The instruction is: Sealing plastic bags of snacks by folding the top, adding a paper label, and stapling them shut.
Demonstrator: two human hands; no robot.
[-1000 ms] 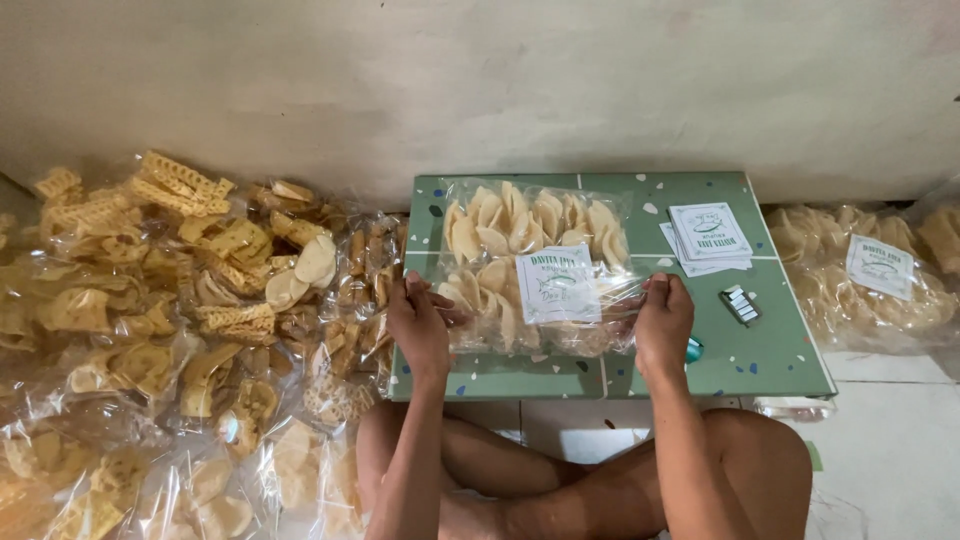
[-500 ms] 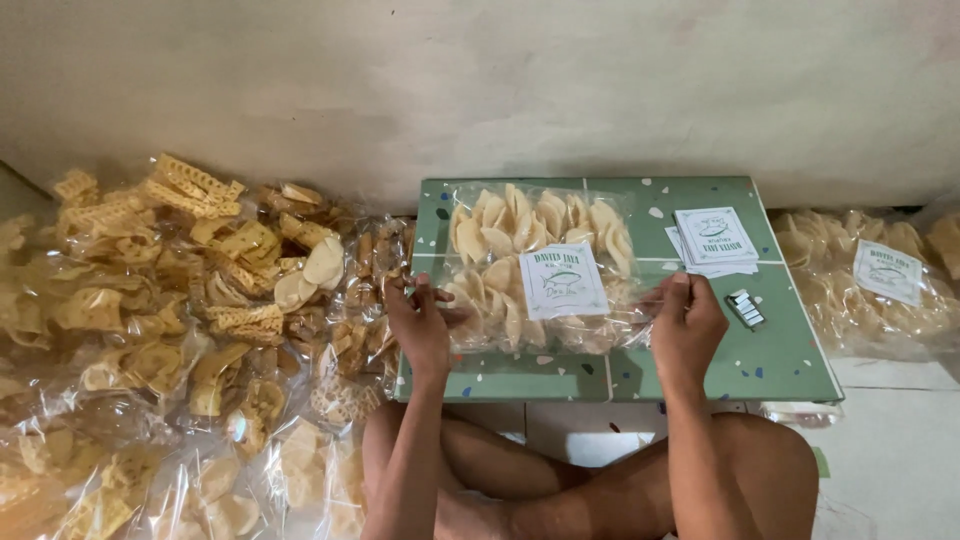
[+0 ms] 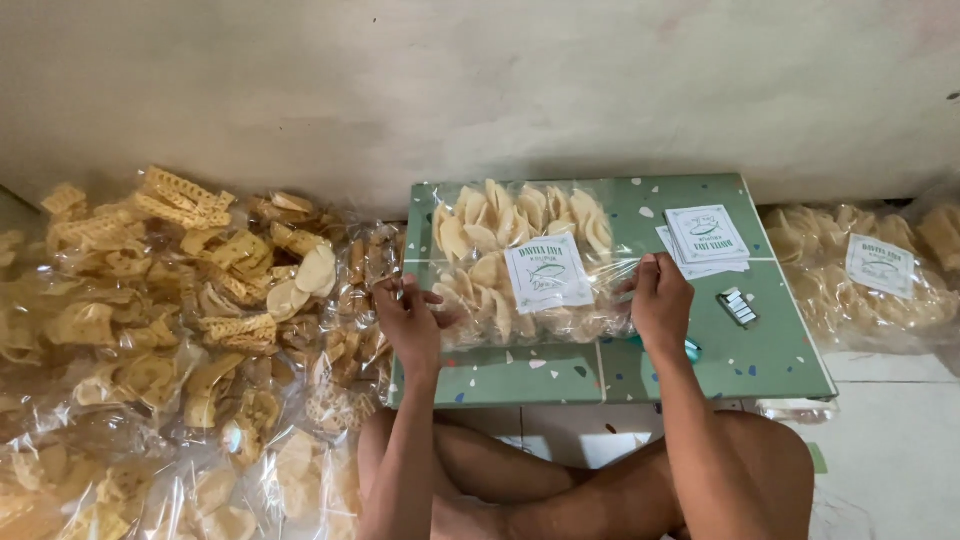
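A clear plastic bag of pale crackers (image 3: 500, 240) lies on a green speckled board (image 3: 700, 350) in front of me, with a white paper label (image 3: 546, 272) inside it. My left hand (image 3: 410, 318) pinches the bag's open edge at its left side. My right hand (image 3: 660, 298) pinches the same edge at the right side. Both hands hold the bag flat against the board. A stack of spare white labels (image 3: 706, 238) sits on the board just beyond my right hand.
A heap of clear bags with yellow lattice crackers (image 3: 170, 330) fills the floor at the left. A filled, labelled bag (image 3: 870, 275) lies at the right. A small strip of staples (image 3: 738, 305) rests on the board. My crossed legs (image 3: 600, 480) are below the board.
Both hands shifted slightly along the bag's near edge, the right one rising a little. The bag stays on the board.
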